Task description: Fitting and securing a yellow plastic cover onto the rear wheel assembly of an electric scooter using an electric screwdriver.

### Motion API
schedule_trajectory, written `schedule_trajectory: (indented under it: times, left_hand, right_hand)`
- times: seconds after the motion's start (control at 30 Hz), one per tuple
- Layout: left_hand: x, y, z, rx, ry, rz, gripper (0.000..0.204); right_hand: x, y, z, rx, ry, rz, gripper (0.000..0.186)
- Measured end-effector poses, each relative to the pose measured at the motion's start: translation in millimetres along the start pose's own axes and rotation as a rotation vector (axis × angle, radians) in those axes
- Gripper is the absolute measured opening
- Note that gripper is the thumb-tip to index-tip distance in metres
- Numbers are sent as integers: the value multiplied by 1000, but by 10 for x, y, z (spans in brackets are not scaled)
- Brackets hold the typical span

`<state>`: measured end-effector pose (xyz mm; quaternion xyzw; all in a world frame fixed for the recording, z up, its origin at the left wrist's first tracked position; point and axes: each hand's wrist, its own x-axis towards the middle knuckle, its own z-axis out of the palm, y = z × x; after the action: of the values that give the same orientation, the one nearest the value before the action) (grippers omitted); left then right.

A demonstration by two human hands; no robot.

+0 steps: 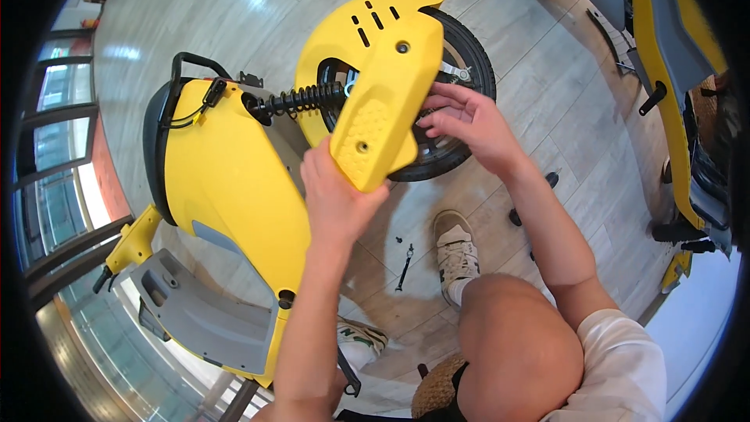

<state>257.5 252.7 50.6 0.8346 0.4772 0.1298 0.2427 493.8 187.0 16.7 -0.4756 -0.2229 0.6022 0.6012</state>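
A yellow plastic cover [388,98] with two bolt holes and a dimpled patch lies over the wheel of a yellow scooter [223,160]. My left hand [337,194] wraps round its near end, thumb on the right edge. Beside the cover's right edge my right hand [478,126] hovers over the wheel with bent, parted fingers; whether its fingertips touch the cover I cannot tell. Behind the cover shows the black tyre [471,53], with a slotted yellow fender [322,41] on the left. A black coil shock absorber [306,99] runs from the body toward the wheel, its end hidden.
A wrench [405,267] and a small dark part lie on the tiled floor [539,86] near my shoe [457,250]. To the right stands another yellow and grey scooter [664,55]. The first scooter's grey footboard [207,316] is at lower left, near windows.
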Motion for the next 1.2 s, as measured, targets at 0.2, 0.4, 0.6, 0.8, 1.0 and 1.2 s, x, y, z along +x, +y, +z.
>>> schedule_trajectory:
  times: [0.2, 0.4, 0.6, 0.8, 1.0, 1.2]
  left_hand:
    - [-715, 617, 212, -163, -39, -123, 103]
    - [-895, 263, 302, -1114, -216, -556, 51]
    - [-555, 135, 308, -1727, -204, -535, 42]
    - [-723, 109, 550, -1755, -243, -608, 32]
    - [-923, 14, 739, -1864, -247, -643, 30]
    - [-991, 52, 875, -1867, -179, -723, 26]
  right_hand:
    - [-200, 127, 234, 169, 13, -102, 62]
    - [-267, 29, -25, 82, -374, 171, 61]
    - [-380, 78, -186, -60, -621, 282, 65]
    - [-478, 168, -297, -78, -636, 412, 65]
    - [-635, 102, -82, -808, -344, -20, 62]
    - [-715, 438, -3, -1136, -320, -713, 37]
